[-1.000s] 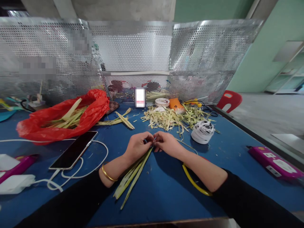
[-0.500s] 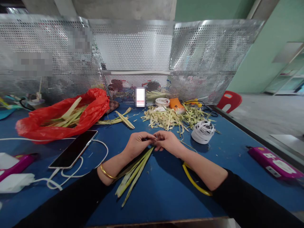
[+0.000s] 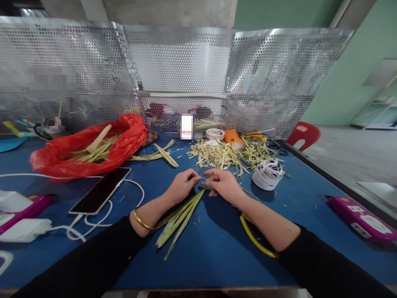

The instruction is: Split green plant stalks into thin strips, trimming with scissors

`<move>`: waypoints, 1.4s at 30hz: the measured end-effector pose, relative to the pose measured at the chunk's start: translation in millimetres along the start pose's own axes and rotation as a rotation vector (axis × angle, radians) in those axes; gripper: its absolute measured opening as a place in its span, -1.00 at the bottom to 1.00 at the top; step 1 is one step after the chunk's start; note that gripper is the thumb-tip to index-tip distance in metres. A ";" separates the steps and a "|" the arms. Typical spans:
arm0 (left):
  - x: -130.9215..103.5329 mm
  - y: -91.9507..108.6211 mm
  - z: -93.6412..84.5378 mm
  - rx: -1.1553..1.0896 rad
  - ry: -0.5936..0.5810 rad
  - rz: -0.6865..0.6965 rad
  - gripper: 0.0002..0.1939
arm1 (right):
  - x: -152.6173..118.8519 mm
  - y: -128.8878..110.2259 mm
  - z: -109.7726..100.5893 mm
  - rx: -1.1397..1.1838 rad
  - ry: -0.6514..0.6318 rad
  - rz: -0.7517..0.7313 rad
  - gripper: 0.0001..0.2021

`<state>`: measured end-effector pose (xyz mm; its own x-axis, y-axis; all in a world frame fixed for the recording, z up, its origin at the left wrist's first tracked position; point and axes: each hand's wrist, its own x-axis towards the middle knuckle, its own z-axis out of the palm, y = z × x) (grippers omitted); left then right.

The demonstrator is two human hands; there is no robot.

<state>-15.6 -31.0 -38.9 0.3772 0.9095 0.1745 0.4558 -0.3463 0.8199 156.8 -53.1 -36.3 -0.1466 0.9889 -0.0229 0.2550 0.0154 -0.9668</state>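
Note:
A thin pale strand (image 3: 202, 179) runs between my hands, low over the blue table. My left hand (image 3: 182, 187), with a gold bangle at its wrist, pinches one end between thumb and forefinger. Facing it, my right hand (image 3: 226, 188) has thumb and fingertips closed on the other end; its lower fingers curl in and partly hide the spot. Just below the fingertips lies the narrow tip of a bundle of green leaf strips (image 3: 182, 217), which fans out toward me beside my left forearm. Whether the strand loops round that tip I cannot tell.
A red plastic bag (image 3: 130, 142) of leaf strips and a phone (image 3: 101, 191) with white cables lie left. Leaf scraps (image 3: 214, 154) are heaped behind my hands. A roll of white strip (image 3: 267, 176), a yellow tube (image 3: 254, 238) and a purple box (image 3: 359, 217) sit right.
My hands have moved slightly apart, and the pale strand now shows stretched between their fingertips. The whole view has shifted a little; the leaf bundle still lies below the hands.

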 end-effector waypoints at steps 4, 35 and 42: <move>0.5 -1.9 -4.9 0.207 0.063 -0.048 -0.83 | -2.0 1.7 -4.4 -0.127 0.100 -0.202 -0.77; -1.9 6.0 4.3 -0.532 -0.078 -0.175 -0.77 | -7.3 -1.1 5.2 0.107 -0.230 -0.138 -0.88; -2.5 6.9 3.9 -0.431 -0.125 -0.055 -0.83 | -8.1 0.3 2.1 -0.131 -0.225 -0.293 -0.84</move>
<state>-10.3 -36.6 -35.8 0.4685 0.8799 0.0786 0.1109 -0.1468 0.9829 156.1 -61.5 -37.0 -0.4332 0.8832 0.1800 0.2889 0.3252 -0.9004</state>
